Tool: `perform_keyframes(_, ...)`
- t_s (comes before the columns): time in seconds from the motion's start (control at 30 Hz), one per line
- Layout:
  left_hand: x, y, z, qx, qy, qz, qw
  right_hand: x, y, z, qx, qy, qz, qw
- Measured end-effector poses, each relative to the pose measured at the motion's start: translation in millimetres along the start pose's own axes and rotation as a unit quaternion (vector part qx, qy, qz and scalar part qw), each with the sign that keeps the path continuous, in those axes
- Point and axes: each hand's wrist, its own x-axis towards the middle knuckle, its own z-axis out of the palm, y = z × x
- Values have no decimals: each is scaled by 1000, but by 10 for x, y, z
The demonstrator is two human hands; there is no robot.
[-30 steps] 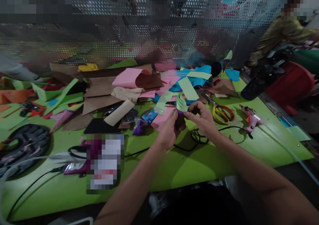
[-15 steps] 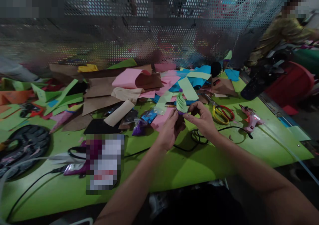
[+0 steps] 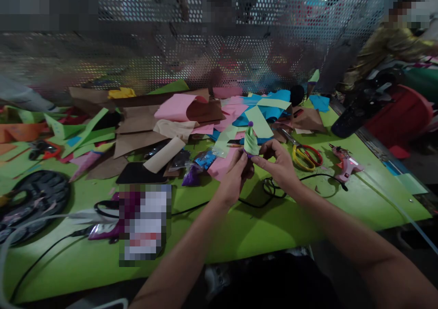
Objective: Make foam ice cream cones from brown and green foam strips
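Note:
Between my hands is a craft ice cream cone [image 3: 251, 142], with a pale green swirled top, a purple ball at the tip and a purple trim round the base of the swirl. My left hand [image 3: 236, 176] is closed round its lower part, which the fingers mostly hide. The thumb and fingertips of my right hand [image 3: 277, 163] pinch at the purple trim on the right side. Pale green strips [image 3: 259, 122] lie just behind the cone. Scissors [image 3: 303, 156] with yellow and red handles rest right of my right hand.
A pink glue gun [image 3: 348, 165] lies at the right, its black cord [image 3: 263, 204] coiled below my hands. A similar cone [image 3: 312, 81] stands at the back. Coloured sheets [image 3: 178, 108], a purple bag [image 3: 192, 175] and a black round tray [image 3: 37, 204] cover the left. A person [image 3: 383, 49] is at far right.
The cone's swirled top has turned slightly and tips a little to the right between my fingers. Both hands stay in nearly the same place.

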Motion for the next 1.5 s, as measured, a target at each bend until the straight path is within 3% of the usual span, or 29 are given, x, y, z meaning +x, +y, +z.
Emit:
perform_keyframes(0.7, -11, -12, -66, 130, -22, 57, 990, 2, -6, 3, -38, 3, -11, 999)
perform_keyframes(1.17, 10, -9, -60, 70, -6, 34, 997, 19, 28, -20, -54, 28, -13, 998)
perform_keyframes(1.33, 45, 10, -62, 23, 22, 50, 998, -3, -13, -85, -110, 29, -152, 982)
perform_keyframes(1.5, 60, 62, -36, -38, 25, 46, 998, -46, -120, -128, -197, -49, -309, 929)
